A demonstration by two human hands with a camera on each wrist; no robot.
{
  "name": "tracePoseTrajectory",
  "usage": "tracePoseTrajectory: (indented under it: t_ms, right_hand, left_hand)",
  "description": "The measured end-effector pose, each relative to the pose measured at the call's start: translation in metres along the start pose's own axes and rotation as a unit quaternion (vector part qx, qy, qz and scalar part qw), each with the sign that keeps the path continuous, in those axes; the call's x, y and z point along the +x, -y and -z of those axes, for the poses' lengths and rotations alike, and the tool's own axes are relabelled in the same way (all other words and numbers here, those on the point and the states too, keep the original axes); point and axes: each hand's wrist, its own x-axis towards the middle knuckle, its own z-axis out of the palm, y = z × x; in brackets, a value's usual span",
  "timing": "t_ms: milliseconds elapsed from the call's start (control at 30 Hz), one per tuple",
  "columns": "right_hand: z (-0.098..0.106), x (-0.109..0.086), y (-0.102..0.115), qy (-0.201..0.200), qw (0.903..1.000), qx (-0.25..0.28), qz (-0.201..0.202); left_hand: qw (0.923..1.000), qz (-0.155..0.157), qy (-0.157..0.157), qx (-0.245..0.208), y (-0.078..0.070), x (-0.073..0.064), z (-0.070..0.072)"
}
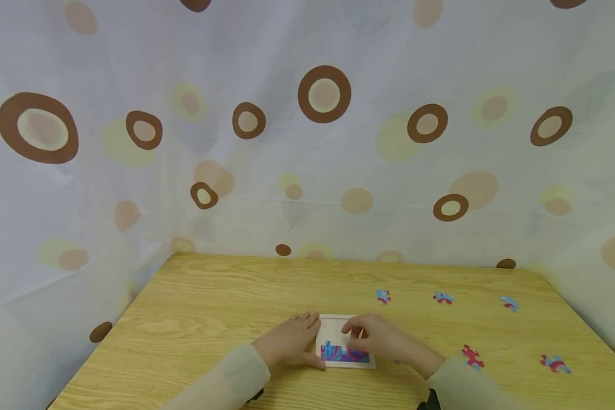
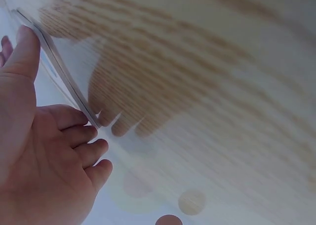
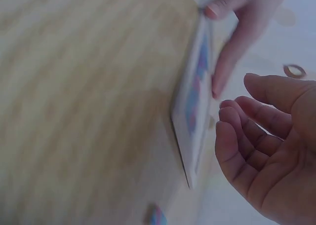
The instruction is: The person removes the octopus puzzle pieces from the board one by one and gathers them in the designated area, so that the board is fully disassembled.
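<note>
A small white puzzle tray (image 1: 348,365) lies on the wooden table, with joined blue, pink and purple pieces (image 1: 338,354) along its near part. The tray's far part shows bare white. My left hand (image 1: 293,341) rests along the tray's left side, thumb at the near corner and the other fingers stretched toward the far one. Over the tray's right half hovers my right hand (image 1: 374,339), its fingers loosely bent and the thumb apart from the index finger. No piece shows between those fingers in the right wrist view, where the tray (image 3: 180,106) stands beside them.
Several loose puzzle pieces lie right of the tray: a blue-red one (image 1: 383,296), another (image 1: 443,298) and a light blue one (image 1: 510,303) farther back, a red one (image 1: 472,357) and a mixed one (image 1: 556,363) nearer. A patterned curtain (image 1: 323,171) surrounds the table.
</note>
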Motion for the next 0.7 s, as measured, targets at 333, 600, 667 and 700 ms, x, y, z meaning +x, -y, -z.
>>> tracePoseTrajectory:
  t_ms: [333, 600, 667, 700]
  right_hand:
    - [-0.027, 0.014, 0.007, 0.005, 0.9996, -0.011, 0.025]
    - [-0.031, 0.016, 0.011, 0.006, 0.9995, -0.031, 0.006]
    - [-0.031, 0.016, 0.011, 0.006, 0.9996, -0.026, 0.005]
    - [-0.031, 0.017, 0.01, 0.008, 0.9998, -0.02, 0.004]
  left_hand:
    - [0.9992, -0.011, -0.008, 0.036, -0.001, 0.0, -0.001]
    - [0.999, -0.013, -0.008, 0.041, -0.002, -0.002, 0.001]
    - [0.9991, -0.013, -0.008, 0.039, -0.002, -0.002, 0.001]
    - [0.9992, -0.012, -0.009, 0.037, -0.002, -0.002, 0.001]
